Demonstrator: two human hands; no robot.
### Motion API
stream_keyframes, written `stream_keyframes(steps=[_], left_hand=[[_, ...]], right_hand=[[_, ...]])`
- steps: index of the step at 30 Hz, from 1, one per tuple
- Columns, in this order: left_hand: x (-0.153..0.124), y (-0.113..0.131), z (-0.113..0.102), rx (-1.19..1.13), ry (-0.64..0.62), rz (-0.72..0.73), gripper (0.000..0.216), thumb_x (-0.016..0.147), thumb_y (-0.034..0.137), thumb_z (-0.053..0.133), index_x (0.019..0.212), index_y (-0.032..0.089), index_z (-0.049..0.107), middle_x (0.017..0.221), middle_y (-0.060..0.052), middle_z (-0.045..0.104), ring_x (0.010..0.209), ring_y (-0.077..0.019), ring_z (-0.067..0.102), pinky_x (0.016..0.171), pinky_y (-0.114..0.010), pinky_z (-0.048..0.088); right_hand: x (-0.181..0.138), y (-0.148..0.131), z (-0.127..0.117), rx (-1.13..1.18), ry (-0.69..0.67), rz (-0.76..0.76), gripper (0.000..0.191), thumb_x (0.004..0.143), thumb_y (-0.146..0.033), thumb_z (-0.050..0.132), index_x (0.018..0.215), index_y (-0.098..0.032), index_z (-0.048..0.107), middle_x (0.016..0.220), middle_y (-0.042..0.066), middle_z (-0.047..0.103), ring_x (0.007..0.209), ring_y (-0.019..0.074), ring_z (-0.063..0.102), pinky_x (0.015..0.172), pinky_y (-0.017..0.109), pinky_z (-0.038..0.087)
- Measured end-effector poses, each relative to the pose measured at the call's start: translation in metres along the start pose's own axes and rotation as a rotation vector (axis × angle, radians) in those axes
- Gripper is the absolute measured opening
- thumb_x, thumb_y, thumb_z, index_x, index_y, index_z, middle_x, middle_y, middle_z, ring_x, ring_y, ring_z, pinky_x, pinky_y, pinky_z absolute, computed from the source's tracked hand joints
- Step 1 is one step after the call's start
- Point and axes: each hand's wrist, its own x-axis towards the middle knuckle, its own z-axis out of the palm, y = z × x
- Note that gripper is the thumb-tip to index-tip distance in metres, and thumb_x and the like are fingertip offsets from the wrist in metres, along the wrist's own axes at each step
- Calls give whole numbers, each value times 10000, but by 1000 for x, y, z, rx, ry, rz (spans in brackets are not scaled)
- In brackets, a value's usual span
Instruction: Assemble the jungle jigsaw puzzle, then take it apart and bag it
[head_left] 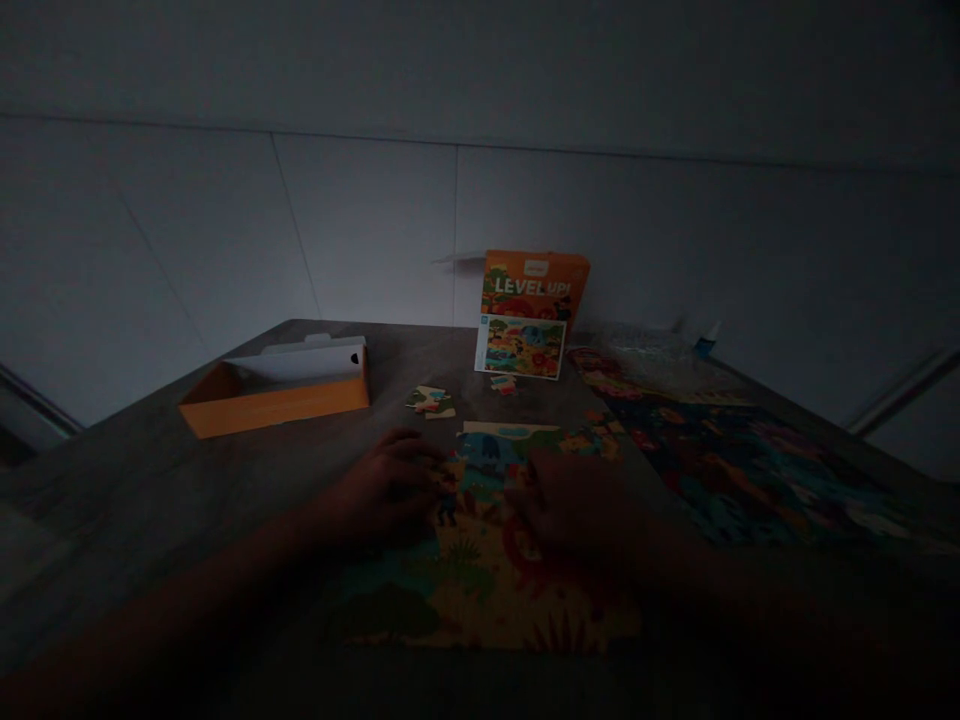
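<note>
A jigsaw puzzle point(465, 575), partly assembled and showing a lion, an elephant and plants, lies on the table in dim light. My left hand point(394, 485) rests at its upper left edge, fingers stretched out and lying on the pieces. Over the right part of the puzzle is my right hand point(581, 500), its fingers curled down and close together near the lion. Whatever those fingertips may hold is hidden. Loose puzzle pieces point(431, 402) lie beyond the puzzle, with a smaller group point(504, 384) before the picture card point(523, 347).
An orange puzzle box point(536, 275) stands upright behind the card. To the left is an open orange box tray point(277, 405). On the right lies another, darker puzzle point(750, 460), with clear plastic wrapping point(652, 350) behind it. A pale panelled wall point(375, 220) borders the table point(150, 510).
</note>
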Motion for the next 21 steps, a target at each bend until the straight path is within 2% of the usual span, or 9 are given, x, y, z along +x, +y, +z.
stream_keyframes(steps=[5, 11, 17, 21], left_hand=[[1, 2, -1, -6, -6, 0, 217, 929, 282, 607, 1088, 328, 747, 1281, -30, 648, 1239, -249, 533, 1117, -505, 360], [0, 6, -3, -11, -36, 39, 215, 914, 274, 619, 1085, 306, 747, 1342, -49, 613, 1308, -279, 486, 1142, -528, 328], [-1, 13, -7, -24, -79, 40, 200, 866, 269, 669, 1045, 282, 757, 1407, -50, 559, 1348, -298, 430, 1142, -522, 332], [0, 15, -7, -72, -106, 84, 110, 869, 255, 674, 948, 253, 751, 1375, -20, 594, 1364, -267, 415, 1163, -477, 315]], right_hand=[[5, 3, 8, 112, 28, 17, 271, 870, -444, 587, 861, -174, 607, 803, 87, 670, 662, 205, 610, 536, 281, 284], [5, 7, 16, 165, 83, 4, 257, 850, -425, 626, 848, -173, 576, 772, 57, 619, 621, 167, 539, 535, 274, 258], [6, 8, 17, 179, 130, -94, 167, 859, -298, 612, 899, -148, 552, 952, 102, 573, 799, 201, 547, 653, 290, 381], [7, 8, 17, 223, 106, -107, 162, 863, -266, 611, 928, -132, 548, 1001, 121, 549, 865, 224, 541, 725, 322, 434]])
